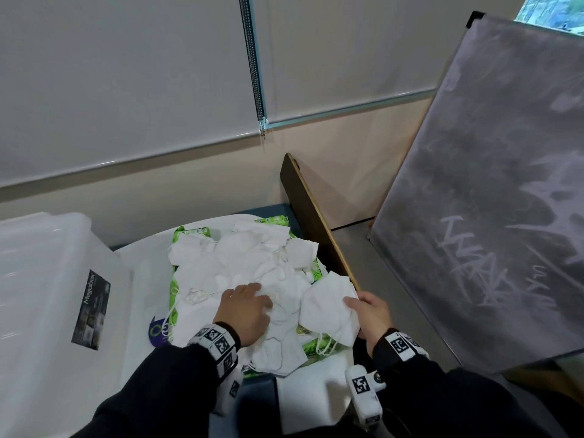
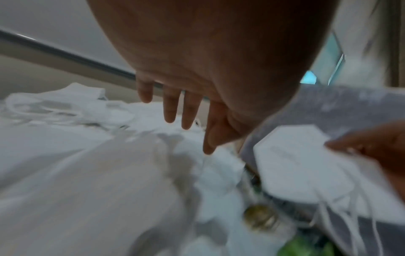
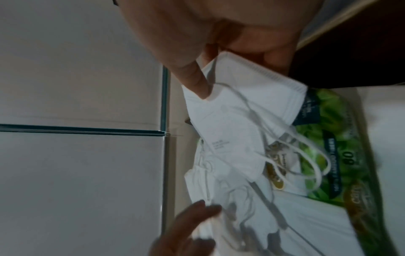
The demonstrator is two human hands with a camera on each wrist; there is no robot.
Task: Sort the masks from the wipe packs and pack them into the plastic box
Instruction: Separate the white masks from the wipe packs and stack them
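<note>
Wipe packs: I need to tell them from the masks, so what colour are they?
Green wipe packs, clearest in the right wrist view.

Both arms in black long sleeves (image 1: pixel 151 393). Black wrist straps (image 1: pixel 218 341) with white blocks carrying black-and-white square fiducial markers. White camera housing (image 1: pixel 363 393) under right wrist, also tagged, one metal screw on its side.

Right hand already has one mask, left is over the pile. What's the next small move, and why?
Probably close the left hand on a mask from the pile: its fingers are spread and hold nothing, while the right hand pinches one mask. The plastic box on the left awaits both.
</note>
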